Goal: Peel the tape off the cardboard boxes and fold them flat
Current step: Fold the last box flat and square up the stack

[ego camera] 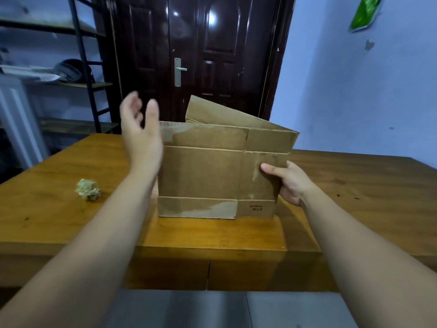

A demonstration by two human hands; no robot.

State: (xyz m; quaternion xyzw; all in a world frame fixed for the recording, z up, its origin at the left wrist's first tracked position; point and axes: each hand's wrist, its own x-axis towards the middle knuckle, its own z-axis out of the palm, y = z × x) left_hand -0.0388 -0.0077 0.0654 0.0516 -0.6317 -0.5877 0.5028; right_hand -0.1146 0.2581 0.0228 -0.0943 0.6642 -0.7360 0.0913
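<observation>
A brown cardboard box, collapsed nearly flat with its flaps spread, stands on its lower edge on the wooden table. My right hand grips its right edge, thumb on the near face and fingers behind. My left hand hovers at the box's upper left corner, fingers relaxed and blurred, holding nothing. A crumpled ball of peeled tape lies on the table to the left. One back flap sticks up behind the top edge.
A dark double door stands behind the table. A black metal shelf with items is at the left, against a blue wall. Grey floor shows below the table's near edge.
</observation>
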